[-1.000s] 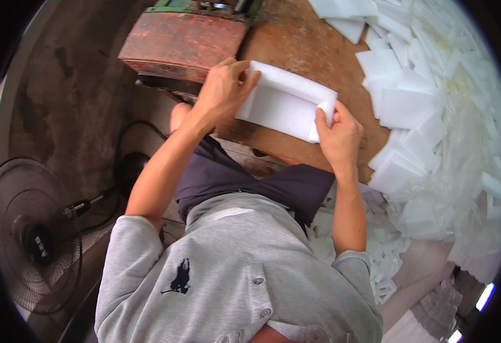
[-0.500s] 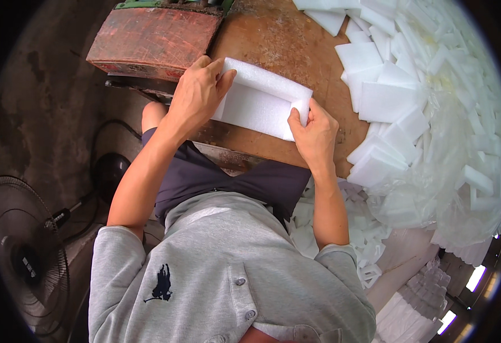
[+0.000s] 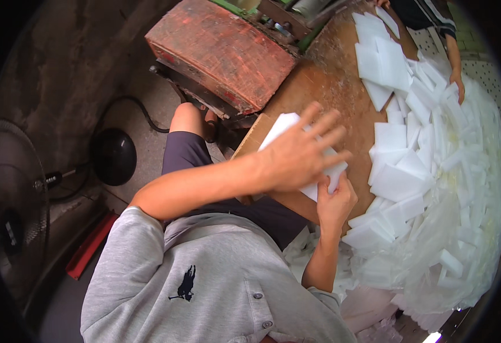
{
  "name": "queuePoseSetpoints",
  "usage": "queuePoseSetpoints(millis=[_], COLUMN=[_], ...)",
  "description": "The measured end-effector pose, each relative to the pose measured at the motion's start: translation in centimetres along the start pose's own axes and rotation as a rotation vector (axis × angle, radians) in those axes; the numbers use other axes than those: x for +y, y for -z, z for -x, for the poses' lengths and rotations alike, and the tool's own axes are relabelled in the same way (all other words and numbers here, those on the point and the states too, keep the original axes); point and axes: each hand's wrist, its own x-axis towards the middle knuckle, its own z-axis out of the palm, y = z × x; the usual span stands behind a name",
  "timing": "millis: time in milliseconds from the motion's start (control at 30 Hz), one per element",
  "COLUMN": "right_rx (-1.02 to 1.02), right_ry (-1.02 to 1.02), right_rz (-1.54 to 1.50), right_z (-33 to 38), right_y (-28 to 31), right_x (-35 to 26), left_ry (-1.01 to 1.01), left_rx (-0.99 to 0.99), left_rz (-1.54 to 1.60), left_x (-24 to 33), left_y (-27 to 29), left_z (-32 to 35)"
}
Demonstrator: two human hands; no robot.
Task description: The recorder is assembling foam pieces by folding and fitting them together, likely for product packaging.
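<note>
A white foam tray (image 3: 277, 128) lies over the wooden tabletop near its front edge, mostly hidden under my left hand. My left hand (image 3: 299, 153) reaches across it, open, with the fingers spread and a little blurred. Whether the palm touches the foam I cannot tell. At the tray's right end my right hand (image 3: 338, 201) grips the foam, with the thumb up along its near corner.
White foam sheets (image 3: 402, 177) and clear plastic film (image 3: 416, 268) heap up on the right. Another person's hand (image 3: 457, 84) is at the heap's far side. A worn red box-shaped housing (image 3: 222, 48) stands left of the wooden table (image 3: 353, 117); a fan (image 3: 16, 200) is far left.
My left hand has let go of the tray's left end and swung right across it. My right hand keeps its hold. The view has shifted, bringing another person into sight.
</note>
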Motion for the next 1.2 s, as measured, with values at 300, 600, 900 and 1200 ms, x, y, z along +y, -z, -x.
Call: queuePoseSetpoints(millis=[300,600,900,1200], right_rx=[0.158,0.213,0.889,0.557], right_ry=[0.093,-0.036,0.174,-0.158], right_rz=[-0.061,-0.270,-1.122,0.248], right_z=[-1.0,0.7,14.5,10.5], right_y=[-1.8,2.9,15.7,4.6], right_x=[1.3,3.0,17.1,19.1], left_ry=[0.037,0.011,0.253,0.306], left_rx=[-0.164,-0.245,-0.173,-0.262], left_rz=[-0.154,0.177,0.723,0.912], left_x=[-2.0,-1.8,9.9,13.6], left_y=[-0.8,1.5,-10.6,-19.4], left_z=[-0.5,-2.8,-6.7,-12.7])
